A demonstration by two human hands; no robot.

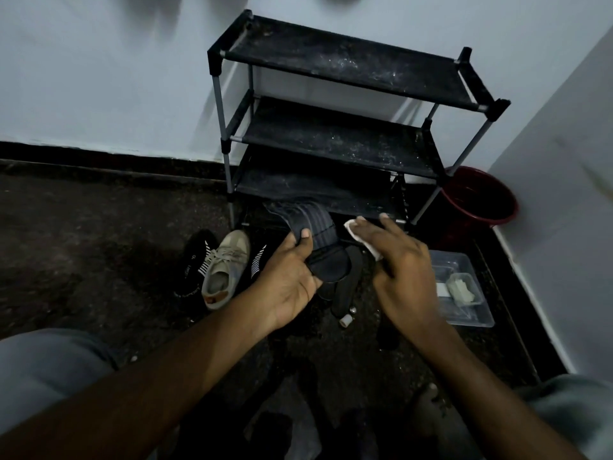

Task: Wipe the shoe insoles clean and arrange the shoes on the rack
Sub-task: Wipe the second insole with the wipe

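My left hand [292, 277] grips a dark ribbed insole [315, 227] by its heel end, holding it up in front of the lowest shelf of the black shoe rack [345, 141]. My right hand [401, 260] holds a white wipe [356, 232] just right of the insole. A dark sandal with straps [345, 287] lies on the floor beneath my hands. A beige sneaker [225, 270] sits on the floor to the left, between two black shoes with white stripes [195, 257]. The rack's three dusty shelves hold no shoes.
A clear plastic tray [464, 290] holding a small container sits on the floor at the right. A red bucket [481, 197] stands in the corner behind the rack. White walls close in behind and at the right. My knees frame the bottom corners.
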